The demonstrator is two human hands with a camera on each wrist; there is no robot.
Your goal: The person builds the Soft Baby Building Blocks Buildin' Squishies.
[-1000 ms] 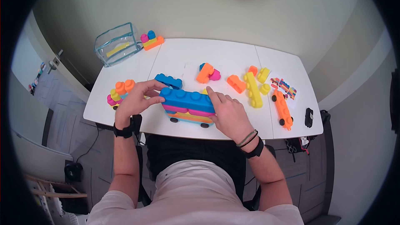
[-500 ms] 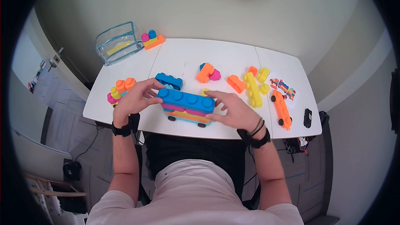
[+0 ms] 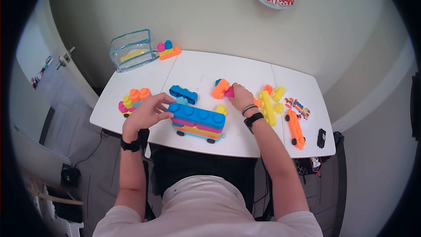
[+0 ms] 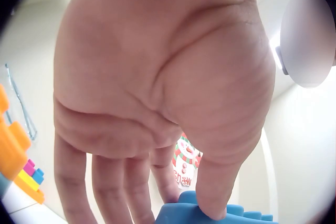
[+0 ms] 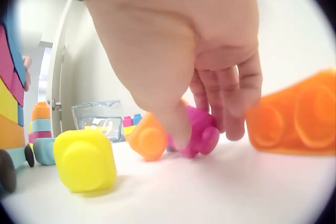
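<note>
In front of the person stands a wheeled block vehicle, layered light blue, orange, yellow and pink under a long blue block. The left hand pinches the left end of that blue block between thumb and fingers, as the left wrist view also shows. Farther back, the right hand has its thumb and fingers around a magenta block resting on the table. An orange block lies right beside the magenta one. A small yellow block sits between the vehicle and the right hand.
Behind the vehicle lies a hollow blue block. Yellow blocks and a wheeled orange base are on the right, near a picture sheet. Another block vehicle stands left. A clear bag is at the back left.
The right hand has left the vehicle's right end and reached forward and right to the magenta block. The left hand stays at the blue block. The head view has tilted up slightly.
</note>
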